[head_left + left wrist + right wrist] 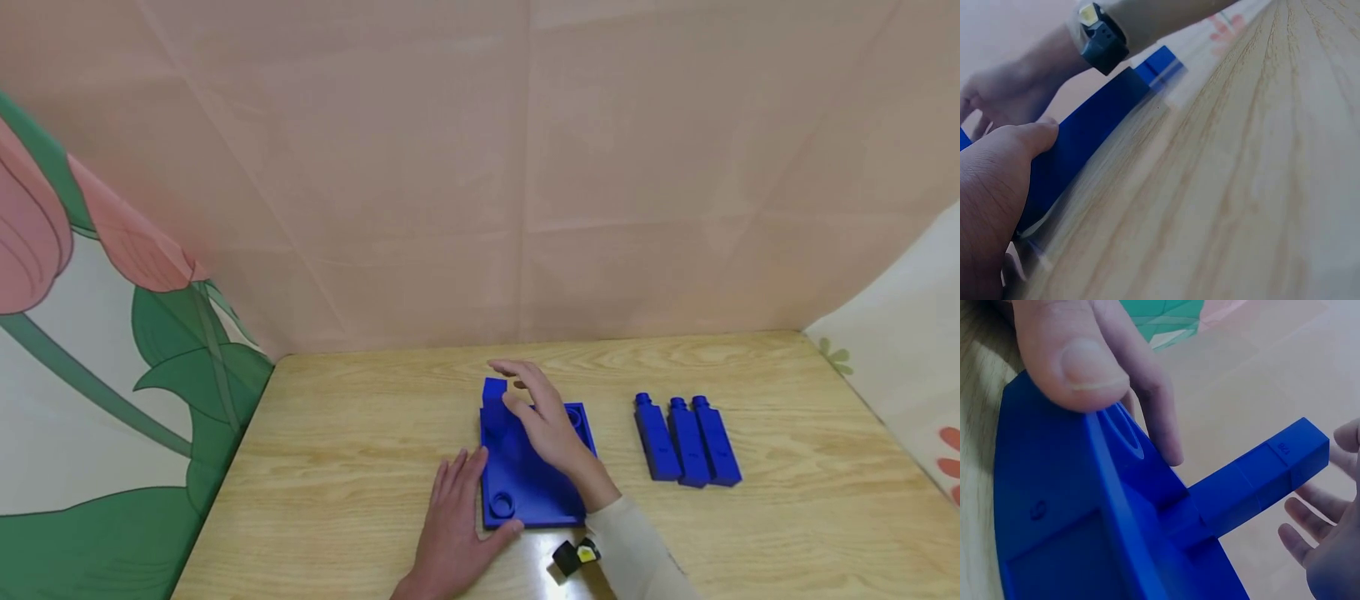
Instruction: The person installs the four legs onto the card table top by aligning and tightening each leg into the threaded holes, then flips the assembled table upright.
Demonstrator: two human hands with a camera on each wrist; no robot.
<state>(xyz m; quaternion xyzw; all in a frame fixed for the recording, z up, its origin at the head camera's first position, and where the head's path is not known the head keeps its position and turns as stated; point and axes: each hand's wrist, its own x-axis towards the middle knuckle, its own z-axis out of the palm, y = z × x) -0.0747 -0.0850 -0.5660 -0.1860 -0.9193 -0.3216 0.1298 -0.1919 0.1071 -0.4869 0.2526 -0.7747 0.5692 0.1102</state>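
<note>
A blue square plate with a raised rim and round corner sockets lies on the table. In its far left corner a blue square leg stands upright. My left hand rests at the plate's near left corner, fingers straight along the left side and thumb against the front edge. Over the plate, my right hand is beside the upright leg, its fingers loosely spread and apart from the leg in the right wrist view. The near left socket shows bare; my right forearm hides the near right corner.
Three more blue legs with round ends lie side by side on the wooden table, right of the plate. A black wrist device is on my right wrist. A plain cloth hangs behind the table; a flower-patterned cloth hangs at the left.
</note>
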